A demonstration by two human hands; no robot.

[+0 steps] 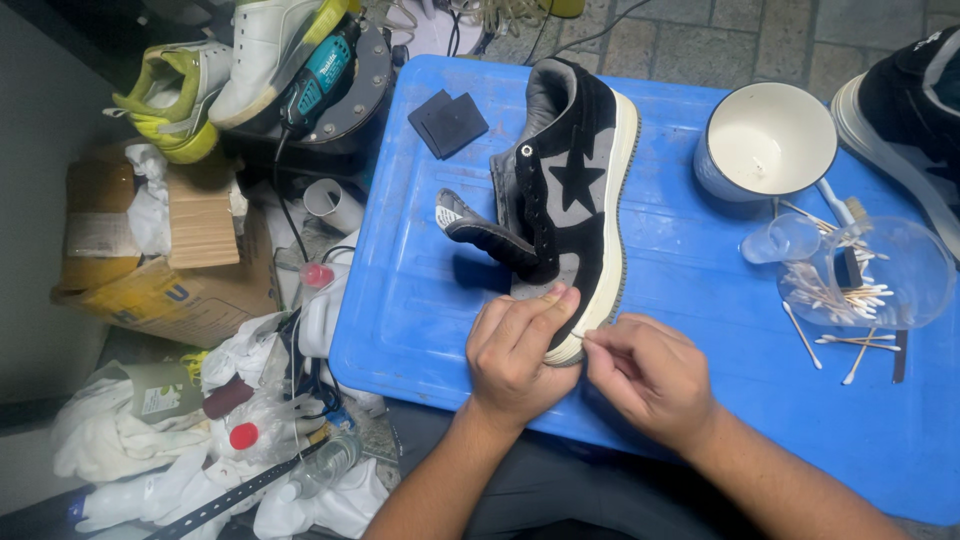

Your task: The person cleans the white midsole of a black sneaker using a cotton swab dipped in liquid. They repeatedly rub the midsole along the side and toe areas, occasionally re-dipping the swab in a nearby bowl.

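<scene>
A black and grey sneaker (565, 190) lies on its side near the middle of a blue plastic lid (680, 400), toe toward the near edge. The left hand (515, 355) presses flat on the toe, fingers together, steadying it. The right hand (645, 375) pinches something small against the cream sole edge; what it holds cannot be told. A white bowl (770, 140) and scattered cotton swabs (840, 300) sit toward the right edge. Firm bracing and short, light strokes along the sole would likely suit this work.
</scene>
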